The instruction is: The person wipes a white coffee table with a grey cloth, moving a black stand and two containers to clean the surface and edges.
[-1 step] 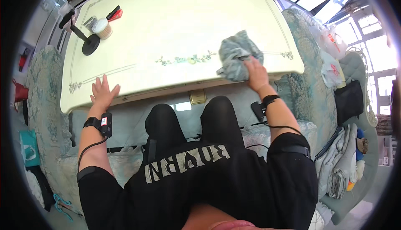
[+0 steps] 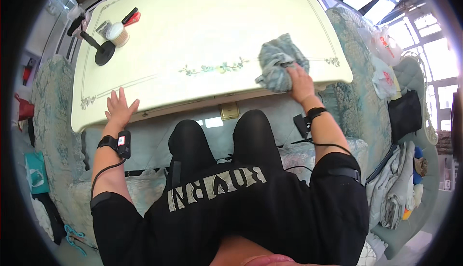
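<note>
One crumpled cloth point(image 2: 277, 63) sits under our right hand point(image 2: 300, 83), bunched into loose folds of grey-blue and pale green, lying on the cream table point(image 2: 202, 29) close to its near right corner. Our right fingers curl closed around the cloth's near edge, pinching a fold while the rest of the fabric spreads away from the palm. Our left hand point(image 2: 118, 107) rests flat on the table's near left edge, fingers spread wide and holding nothing. Both wrists carry dark bands with small black devices and cables running back along the forearms.

Just left of the cloth, a painted floral sprig point(image 2: 214, 67) in green and blue runs along the table's near border. Well away from the cloth, at the table's far left corner, stands a black round-based stand point(image 2: 99, 49), beside it a small round tub point(image 2: 117, 33) with a white top, and behind that a red-and-black tool point(image 2: 129, 16). To the right of the cloth, beyond the table's right edge, white plastic bags point(image 2: 383, 68) with red markings lie on a patterned blue-green sofa point(image 2: 354, 49); the markings are too small to make out.
</note>
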Available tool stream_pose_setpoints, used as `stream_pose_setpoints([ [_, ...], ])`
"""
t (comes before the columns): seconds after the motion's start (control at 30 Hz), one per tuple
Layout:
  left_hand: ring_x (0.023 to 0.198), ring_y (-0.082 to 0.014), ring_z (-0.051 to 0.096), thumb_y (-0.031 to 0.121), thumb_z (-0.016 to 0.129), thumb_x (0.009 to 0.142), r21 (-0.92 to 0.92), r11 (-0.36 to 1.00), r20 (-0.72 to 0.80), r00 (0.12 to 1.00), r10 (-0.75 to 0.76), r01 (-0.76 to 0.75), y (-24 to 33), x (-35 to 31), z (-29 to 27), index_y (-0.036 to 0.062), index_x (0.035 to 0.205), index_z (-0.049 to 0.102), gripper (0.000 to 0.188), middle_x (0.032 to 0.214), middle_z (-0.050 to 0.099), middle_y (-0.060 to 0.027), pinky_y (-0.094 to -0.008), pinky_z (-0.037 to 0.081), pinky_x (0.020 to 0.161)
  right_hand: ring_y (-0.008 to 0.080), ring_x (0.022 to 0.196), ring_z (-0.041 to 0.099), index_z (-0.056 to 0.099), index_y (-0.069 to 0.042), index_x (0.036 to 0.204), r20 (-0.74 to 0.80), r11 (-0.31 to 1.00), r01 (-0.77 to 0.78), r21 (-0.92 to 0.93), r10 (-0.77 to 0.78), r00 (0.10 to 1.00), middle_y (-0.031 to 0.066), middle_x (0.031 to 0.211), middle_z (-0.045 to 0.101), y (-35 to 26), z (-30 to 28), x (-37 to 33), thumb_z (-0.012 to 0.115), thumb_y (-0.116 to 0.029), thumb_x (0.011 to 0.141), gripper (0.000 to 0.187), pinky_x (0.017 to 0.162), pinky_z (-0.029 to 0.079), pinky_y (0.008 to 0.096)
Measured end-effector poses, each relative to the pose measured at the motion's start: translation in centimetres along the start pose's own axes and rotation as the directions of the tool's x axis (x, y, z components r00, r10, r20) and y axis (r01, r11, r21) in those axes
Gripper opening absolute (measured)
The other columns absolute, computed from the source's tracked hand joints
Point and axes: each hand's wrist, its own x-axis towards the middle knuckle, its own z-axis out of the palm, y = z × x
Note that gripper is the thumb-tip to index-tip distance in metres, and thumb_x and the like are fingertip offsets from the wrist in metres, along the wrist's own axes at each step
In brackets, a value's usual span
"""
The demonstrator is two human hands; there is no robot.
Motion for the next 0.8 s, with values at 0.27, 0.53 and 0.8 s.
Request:
stream_pose_setpoints([
  [0.27, 0.141, -0.0378, 0.007, 0.063, 0.063, 0.072, 0.158, 0.978, 0.018, 0.991, 0.135, -0.136, 3.1, 1.6, -2.0, 0.0174, 0.149, 0.009, 0.105, 0.154, 0.007, -0.0157, -0.0639, 0.010, 0.107, 0.0377, 0.138, 0.021, 0.034, -0.023, 0.142, 0.227, 0.993, 0.110, -0.050, -0.096, 0.969, 0.0210, 0.147, 0.028, -7.1, -2.4, 1.4, 0.080, -0.038, 0.062, 0.094, 0.107, 0.026, 0.0529],
  [0.53, 0.141, -0.0403, 0.000, 0.062, 0.080, 0.050, 0.263, 0.836, 0.261, 0.870, 0.419, -0.482, 22.7, -3.9, -0.2, 0.0208, 0.149, 0.009, 0.129, 0.154, 0.003, -0.0161, -0.0656, 0.016, 0.106, 0.0346, 0.139, 0.020, 0.039, -0.019, 0.139, 0.189, 0.947, 0.235, 0.219, -0.277, 0.942, 0.0191, 0.149, 0.026, -15.7, -1.8, 2.1, 0.078, -0.049, 0.064, 0.089, 0.110, 0.017, 0.0555],
  [0.8, 0.141, -0.0405, -0.006, 0.057, 0.082, 0.055, 0.312, 0.835, 0.278, 0.884, 0.377, -0.454, 22.6, -4.2, -0.5, 0.0161, 0.149, -0.005, 0.134, 0.155, -0.006, -0.0150, -0.0640, 0.015, 0.106, 0.0301, 0.133, 0.033, 0.052, -0.025, 0.124, -0.097, 0.969, 0.211, 0.130, -0.199, 0.975, 0.0129, 0.138, 0.040, -1.0, 0.6, -0.2, 0.071, -0.006, 0.064, 0.065, 0.107, 0.029, 0.0482],
])
